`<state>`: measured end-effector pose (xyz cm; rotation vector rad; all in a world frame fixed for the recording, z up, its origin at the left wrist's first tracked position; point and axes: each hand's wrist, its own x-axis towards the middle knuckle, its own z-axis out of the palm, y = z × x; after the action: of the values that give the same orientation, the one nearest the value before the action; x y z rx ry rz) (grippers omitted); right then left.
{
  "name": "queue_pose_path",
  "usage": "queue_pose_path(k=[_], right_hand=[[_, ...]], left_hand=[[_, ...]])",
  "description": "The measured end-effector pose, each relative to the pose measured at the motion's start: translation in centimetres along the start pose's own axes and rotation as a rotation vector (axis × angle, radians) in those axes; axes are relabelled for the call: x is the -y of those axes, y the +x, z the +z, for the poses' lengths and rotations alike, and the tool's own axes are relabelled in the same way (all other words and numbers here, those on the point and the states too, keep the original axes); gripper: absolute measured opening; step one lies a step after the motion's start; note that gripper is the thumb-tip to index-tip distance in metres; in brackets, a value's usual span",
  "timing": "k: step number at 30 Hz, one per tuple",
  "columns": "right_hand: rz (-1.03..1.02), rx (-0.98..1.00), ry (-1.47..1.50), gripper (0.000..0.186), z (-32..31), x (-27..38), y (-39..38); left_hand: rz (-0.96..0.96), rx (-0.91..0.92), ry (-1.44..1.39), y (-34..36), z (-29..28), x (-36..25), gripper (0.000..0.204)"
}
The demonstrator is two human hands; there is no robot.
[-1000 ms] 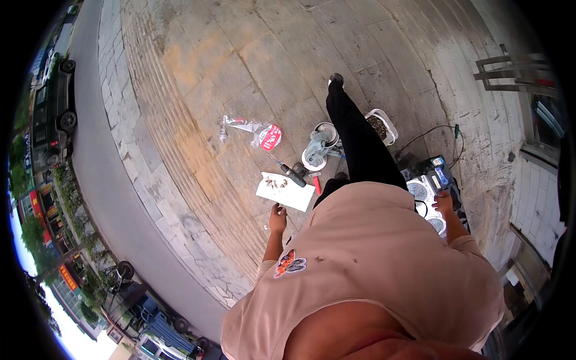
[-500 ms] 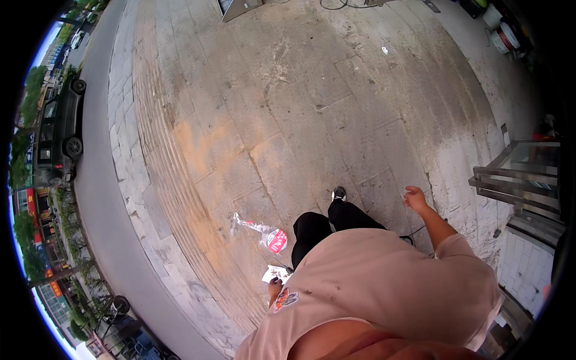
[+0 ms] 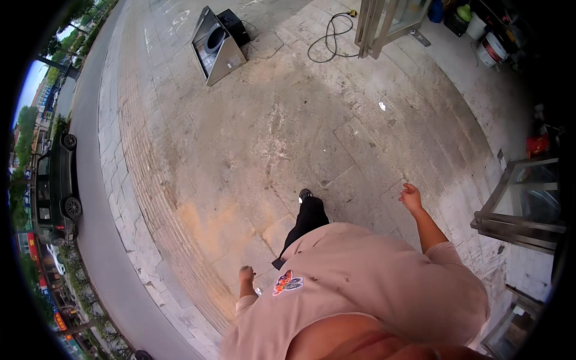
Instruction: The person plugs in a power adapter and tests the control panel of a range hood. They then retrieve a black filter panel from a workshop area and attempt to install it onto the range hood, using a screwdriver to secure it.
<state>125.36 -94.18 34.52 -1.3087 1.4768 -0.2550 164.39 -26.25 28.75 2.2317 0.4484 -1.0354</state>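
Observation:
My left hand (image 3: 246, 275) hangs at my left side with its fingers curled; whatever it might hold is hidden. Just behind its wrist, a small shiny white scrap (image 3: 258, 291) shows on the paving, partly covered by my body. Out to the right, my right hand (image 3: 410, 197) is held over the pavement, its fingers loosely apart and nothing in them. One black trouser leg with a dark shoe (image 3: 305, 194) is stepping forward beneath me.
Ahead left stands a metal-cased appliance (image 3: 223, 60) with a round dark opening. A looped cable (image 3: 327, 45) lies near a metal-framed glass door (image 3: 375, 30). Buckets (image 3: 493, 49) stand far right; another framed door (image 3: 519, 204) is nearer. A dark car (image 3: 57, 180) is on the road.
I have moved forward; the appliance, cable and far door have come into view. The plastic wrapper and white sheet have slid back beneath me. My left hand has swung forward.

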Motion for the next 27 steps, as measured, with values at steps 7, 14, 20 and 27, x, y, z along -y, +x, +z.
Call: queue_pose_path(k=[7,14,20,27], right_hand=[[0.343,-0.312,0.054,0.050,-1.5,9.5,5.5],[0.147,-0.511,0.184,0.050,0.6,23.2,30.0],[-0.372,-0.719,0.502,0.045,-3.2,56.6,56.4],[-0.705,-0.950,0.910,0.034,-13.7,82.6,71.2]], left_hand=[[0.773,0.000,0.024,19.3,4.5,-59.6,0.039],[1.065,0.277,0.111,18.4,23.2,-94.6,0.038],[0.749,0.228,0.249,28.8,26.6,-101.2,0.038],[0.602,0.115,0.288,40.4,36.7,-124.2,0.037]])
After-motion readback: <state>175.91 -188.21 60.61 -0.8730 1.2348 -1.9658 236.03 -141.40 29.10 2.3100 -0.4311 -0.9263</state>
